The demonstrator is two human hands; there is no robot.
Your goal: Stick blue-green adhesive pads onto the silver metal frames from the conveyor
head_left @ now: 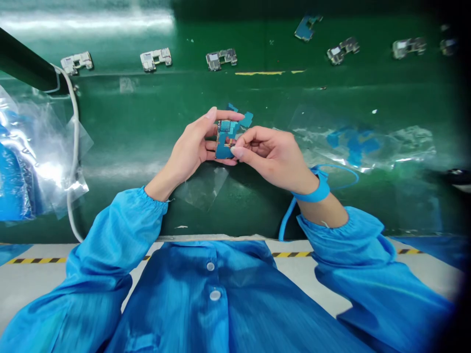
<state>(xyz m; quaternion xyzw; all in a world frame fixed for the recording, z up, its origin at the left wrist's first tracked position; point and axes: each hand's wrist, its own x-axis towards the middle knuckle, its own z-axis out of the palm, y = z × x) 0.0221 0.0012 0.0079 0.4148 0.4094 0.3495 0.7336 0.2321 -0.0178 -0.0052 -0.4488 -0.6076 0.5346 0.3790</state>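
Note:
My left hand (195, 142) holds a small blue circuit board (222, 147) by its edges, above the green work surface. The thumb and fingers of my right hand (270, 152) are pinched at the board's right side, near a small gold-coloured part; whether something tiny is between those fingertips I cannot make out. Just past my left fingertips a loose blue piece (247, 119) shows, partly hidden by the hand. A blue wrist strap (312, 191) with a coiled cord is around my right wrist.
Several boards, such as this silvery one (221, 59), lie in a row along the back. A clear bag (408, 142) with blue pieces lies to the right. At the left are a plastic bag (47, 162), a white cable (75, 132) and a dark post (29, 63).

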